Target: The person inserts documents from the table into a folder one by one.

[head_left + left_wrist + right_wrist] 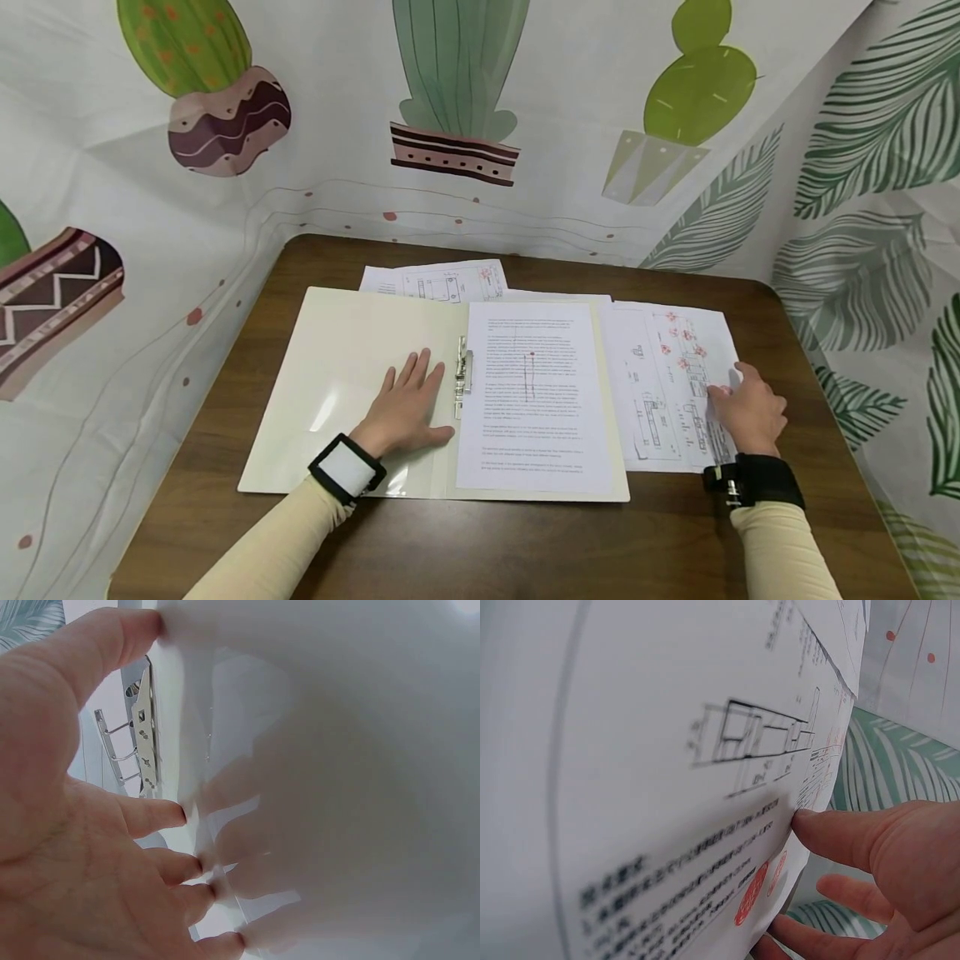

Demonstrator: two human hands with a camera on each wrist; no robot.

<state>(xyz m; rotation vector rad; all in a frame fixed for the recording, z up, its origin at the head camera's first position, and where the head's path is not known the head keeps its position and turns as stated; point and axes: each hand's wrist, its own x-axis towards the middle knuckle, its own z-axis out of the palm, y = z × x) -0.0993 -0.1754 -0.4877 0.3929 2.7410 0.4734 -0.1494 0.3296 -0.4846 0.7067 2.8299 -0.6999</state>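
Note:
A cream ring binder (277,400) lies opened flat on the table, its metal ring clasp (462,379) along the spine. My left hand (405,408) rests on the inner left cover with fingers spread; in the left wrist view the fingertips touch the glossy surface. On the right side of the binder lies a printed text page (536,433) with red marks. My right hand (752,412) pinches the right edge of a drawing sheet (645,383). Seen from the right wrist, the thumb (832,836) presses on the sheet's printed face while other fingers go behind its edge.
Another drawing sheet (442,279) sticks out behind the binder's top edge. The drawing sheet at right is partly under the binder. All lie on a brown wooden table (480,550), with a cactus-print cloth (570,100) hanging behind it.

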